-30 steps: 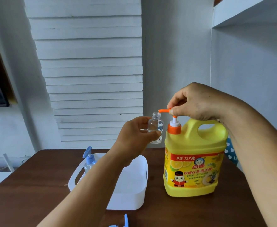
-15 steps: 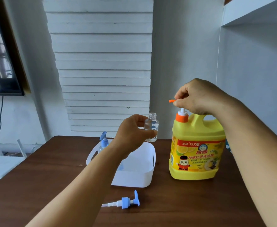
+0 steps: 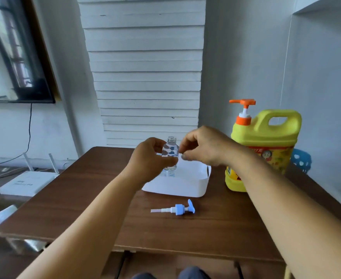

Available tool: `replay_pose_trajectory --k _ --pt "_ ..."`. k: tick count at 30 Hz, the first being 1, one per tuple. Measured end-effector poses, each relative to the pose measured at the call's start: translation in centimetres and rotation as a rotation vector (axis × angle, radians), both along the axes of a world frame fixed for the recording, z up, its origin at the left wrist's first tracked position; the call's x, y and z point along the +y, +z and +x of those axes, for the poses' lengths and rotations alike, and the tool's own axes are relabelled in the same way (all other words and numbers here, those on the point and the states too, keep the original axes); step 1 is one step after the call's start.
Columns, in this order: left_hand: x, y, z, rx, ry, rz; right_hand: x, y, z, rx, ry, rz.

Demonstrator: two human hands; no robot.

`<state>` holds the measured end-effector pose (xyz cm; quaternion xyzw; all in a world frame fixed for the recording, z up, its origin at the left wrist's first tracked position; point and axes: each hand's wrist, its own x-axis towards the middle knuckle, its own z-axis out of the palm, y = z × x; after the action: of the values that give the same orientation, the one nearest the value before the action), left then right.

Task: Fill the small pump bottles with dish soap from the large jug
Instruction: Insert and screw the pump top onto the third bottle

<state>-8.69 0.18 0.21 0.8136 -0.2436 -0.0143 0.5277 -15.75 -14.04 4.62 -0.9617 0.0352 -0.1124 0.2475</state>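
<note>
1 blue pump head (image 3: 175, 209) lies loose on the brown table (image 3: 85, 198), nearest the person, dip tube pointing left. Behind it sits a white tub (image 3: 185, 186). Above the tub, left hand (image 3: 151, 160) grips a small clear bottle (image 3: 171, 152), upright, cap off, neck open. Right hand (image 3: 204, 147) is at the bottle's right side, fingers pinched narrow; cannot tell if they touch it. Yellow soap jug (image 3: 266, 137) stands on the table right of the tub, orange pump (image 3: 243, 103) up, untouched.
</note>
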Motion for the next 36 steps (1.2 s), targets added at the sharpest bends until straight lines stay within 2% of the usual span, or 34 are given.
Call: replay_pose_trajectory --k 4,10,16,23,28,36 --pt "2.3 -1.9 -0.6 0.025 0.033 0.052 1.5 -3.5 0.4 0.194 0.032 -0.015" --pt "4.4 -4.3 -1.2 0.060 0.048 0.082 3.1 -7.1 0.0 0.356 0.065 -0.146" --pt "4.9 -5.4 -1.3 0.063 0.053 0.071 3.3 -9.5 -0.2 0.395 0.029 -0.160" --pt "5.0 -6.1 -1.2 0.052 0.047 0.087 3.2 -9.3 -0.4 0.367 0.027 -0.153" --pt "5.3 -6.4 -1.0 0.057 0.066 0.087 2.6 -7.5 -0.6 0.191 0.006 -0.030" --pt "5.0 -6.8 -1.4 0.048 0.028 0.088 1.8 -4.7 -0.5 -0.261 -0.051 0.329"
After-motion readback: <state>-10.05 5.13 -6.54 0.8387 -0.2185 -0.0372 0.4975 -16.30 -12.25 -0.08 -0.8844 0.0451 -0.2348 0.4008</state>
